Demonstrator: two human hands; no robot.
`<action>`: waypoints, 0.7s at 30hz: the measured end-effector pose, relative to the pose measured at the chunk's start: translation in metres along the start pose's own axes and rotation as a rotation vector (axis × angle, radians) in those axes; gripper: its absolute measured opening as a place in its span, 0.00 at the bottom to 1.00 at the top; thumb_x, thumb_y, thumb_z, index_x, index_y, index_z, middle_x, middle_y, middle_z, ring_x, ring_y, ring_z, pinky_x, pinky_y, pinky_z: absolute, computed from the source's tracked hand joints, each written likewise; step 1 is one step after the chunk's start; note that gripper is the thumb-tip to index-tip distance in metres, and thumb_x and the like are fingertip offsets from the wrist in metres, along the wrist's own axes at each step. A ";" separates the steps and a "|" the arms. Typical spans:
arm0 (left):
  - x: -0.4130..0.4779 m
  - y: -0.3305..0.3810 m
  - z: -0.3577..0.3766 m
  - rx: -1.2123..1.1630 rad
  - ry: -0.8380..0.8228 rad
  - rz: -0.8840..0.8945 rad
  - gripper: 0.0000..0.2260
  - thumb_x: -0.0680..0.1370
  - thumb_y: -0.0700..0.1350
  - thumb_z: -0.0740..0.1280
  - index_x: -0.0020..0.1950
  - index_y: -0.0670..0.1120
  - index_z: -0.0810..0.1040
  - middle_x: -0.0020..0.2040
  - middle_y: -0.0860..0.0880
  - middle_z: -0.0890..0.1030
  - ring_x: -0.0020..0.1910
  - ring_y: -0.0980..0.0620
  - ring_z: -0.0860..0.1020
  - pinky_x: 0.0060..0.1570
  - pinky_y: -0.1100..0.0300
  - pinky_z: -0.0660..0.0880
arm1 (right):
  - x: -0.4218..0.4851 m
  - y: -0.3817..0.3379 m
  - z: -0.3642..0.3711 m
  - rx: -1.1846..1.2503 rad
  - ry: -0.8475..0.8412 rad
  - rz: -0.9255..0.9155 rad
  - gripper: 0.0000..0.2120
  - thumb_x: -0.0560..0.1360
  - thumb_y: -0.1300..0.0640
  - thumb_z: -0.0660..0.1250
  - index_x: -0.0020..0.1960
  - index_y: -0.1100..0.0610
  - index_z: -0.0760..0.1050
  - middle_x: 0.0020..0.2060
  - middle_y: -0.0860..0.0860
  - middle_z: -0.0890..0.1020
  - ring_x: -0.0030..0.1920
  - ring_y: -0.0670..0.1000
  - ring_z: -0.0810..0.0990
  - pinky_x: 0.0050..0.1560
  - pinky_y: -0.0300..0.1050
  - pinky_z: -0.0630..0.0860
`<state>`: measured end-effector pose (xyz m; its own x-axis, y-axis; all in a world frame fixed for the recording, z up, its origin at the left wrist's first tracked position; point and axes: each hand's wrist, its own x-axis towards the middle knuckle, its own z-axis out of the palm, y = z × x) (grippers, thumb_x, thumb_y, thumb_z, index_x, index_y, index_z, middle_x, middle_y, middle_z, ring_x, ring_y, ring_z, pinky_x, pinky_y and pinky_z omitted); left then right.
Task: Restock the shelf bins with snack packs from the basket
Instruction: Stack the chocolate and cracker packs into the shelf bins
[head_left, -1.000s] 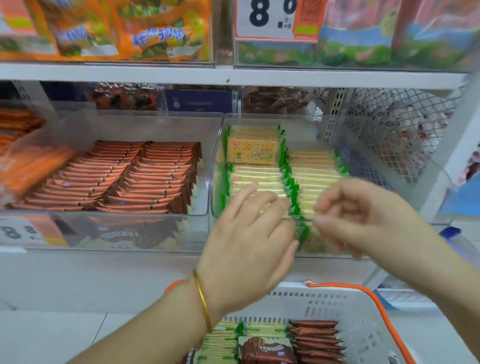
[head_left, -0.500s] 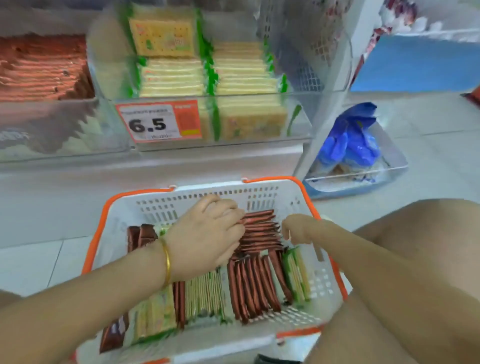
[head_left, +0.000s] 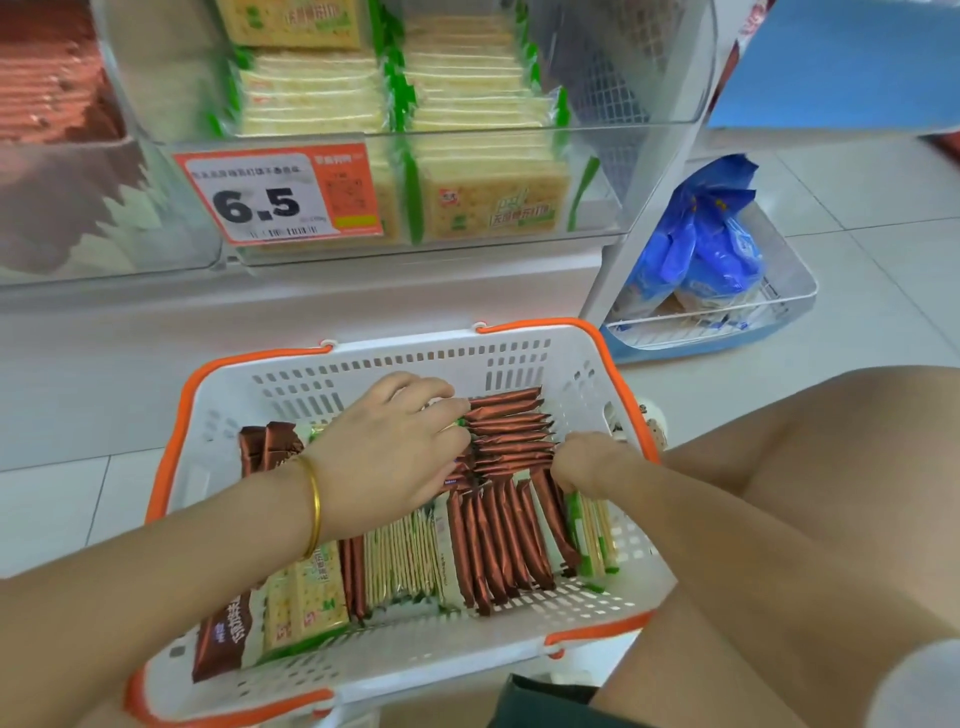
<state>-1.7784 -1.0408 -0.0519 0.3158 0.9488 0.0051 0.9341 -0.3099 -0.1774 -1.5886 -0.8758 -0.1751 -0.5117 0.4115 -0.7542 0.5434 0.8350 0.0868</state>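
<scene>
Both off shelf bin (head_left: 623, 124): left hand (head_left: 384, 457), right hand (head_left: 582, 462) among basket (head_left: 415, 356) packs (head_left: 511, 431)

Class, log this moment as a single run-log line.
stage: picking from basket | left hand: at brown packs, grip unclear | right hand: same stack, grip unclear

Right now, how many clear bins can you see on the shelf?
2. The right bin, above the basket, holds green-edged cracker packs; the left bin beside it holds brown packs. More may lie outside the frame.
</scene>
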 end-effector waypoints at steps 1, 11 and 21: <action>0.000 0.000 0.000 -0.002 -0.003 0.001 0.17 0.76 0.49 0.53 0.47 0.47 0.82 0.55 0.47 0.81 0.57 0.44 0.77 0.59 0.51 0.63 | 0.001 0.000 0.001 -0.020 0.011 0.002 0.13 0.72 0.70 0.59 0.52 0.61 0.78 0.49 0.56 0.75 0.47 0.54 0.73 0.50 0.46 0.72; -0.004 -0.002 -0.004 -0.004 -0.006 -0.009 0.18 0.75 0.50 0.53 0.49 0.47 0.82 0.55 0.47 0.81 0.57 0.44 0.77 0.60 0.51 0.62 | -0.009 -0.007 -0.008 -0.132 -0.021 -0.023 0.12 0.76 0.70 0.55 0.34 0.60 0.66 0.33 0.51 0.68 0.44 0.54 0.71 0.45 0.43 0.66; 0.001 -0.003 -0.019 -0.335 -0.122 -0.170 0.20 0.80 0.56 0.55 0.69 0.49 0.69 0.68 0.50 0.71 0.66 0.50 0.69 0.64 0.57 0.67 | -0.075 0.007 -0.130 -0.060 0.190 -0.159 0.09 0.77 0.67 0.56 0.41 0.56 0.69 0.39 0.50 0.73 0.42 0.53 0.73 0.38 0.40 0.69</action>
<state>-1.7780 -1.0402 -0.0324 0.1485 0.9824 -0.1136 0.9805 -0.1312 0.1466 -1.6332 -0.8536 -0.0332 -0.7065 0.3298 -0.6262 0.4083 0.9126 0.0200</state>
